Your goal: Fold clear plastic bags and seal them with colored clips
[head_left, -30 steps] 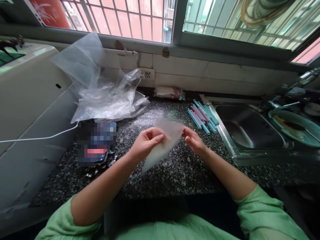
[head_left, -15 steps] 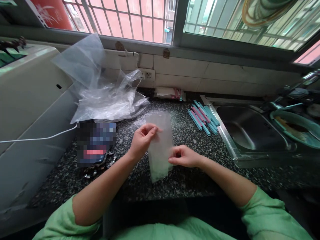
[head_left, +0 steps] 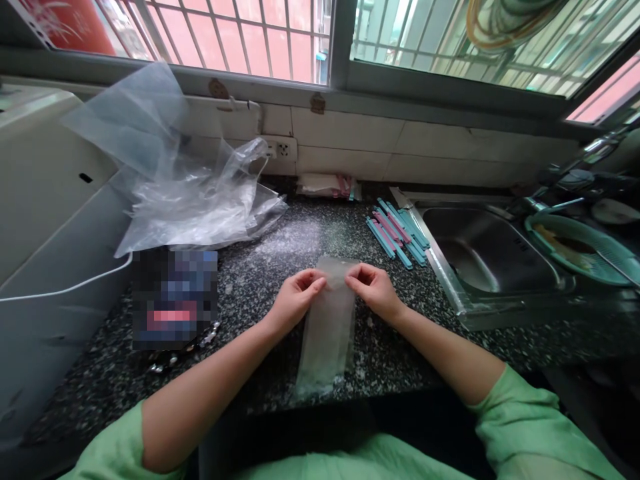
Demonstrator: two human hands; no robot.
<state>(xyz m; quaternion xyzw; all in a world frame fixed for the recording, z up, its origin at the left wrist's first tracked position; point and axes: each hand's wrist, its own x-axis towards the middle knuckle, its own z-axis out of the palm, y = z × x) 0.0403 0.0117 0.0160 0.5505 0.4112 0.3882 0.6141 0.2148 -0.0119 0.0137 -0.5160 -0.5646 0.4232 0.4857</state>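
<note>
A long clear plastic bag [head_left: 327, 337] hangs down between my hands, over the front part of the speckled counter. My left hand [head_left: 300, 293] pinches its upper left edge between thumb and fingers. At the upper right edge, my right hand [head_left: 373, 287] pinches it the same way. The bag looks flat, and its lower end reaches close to the counter's front edge. Whether it is one bag or several layers, I cannot tell. Turquoise and pink sealing clips [head_left: 397, 233] lie in a loose pile beyond my right hand.
A heap of crumpled clear plastic bags [head_left: 200, 200] stands at the back left. Before it is a blurred-out phone [head_left: 175, 300]. A small packet [head_left: 325, 187] lies by the wall. The steel sink [head_left: 465, 247] and a green basket [head_left: 575, 233] are at the right.
My right hand has risen from the bag's lower side to its upper right edge. The bag has come nearer to me, its lower end now by the counter's edge. The view has shifted slightly.
</note>
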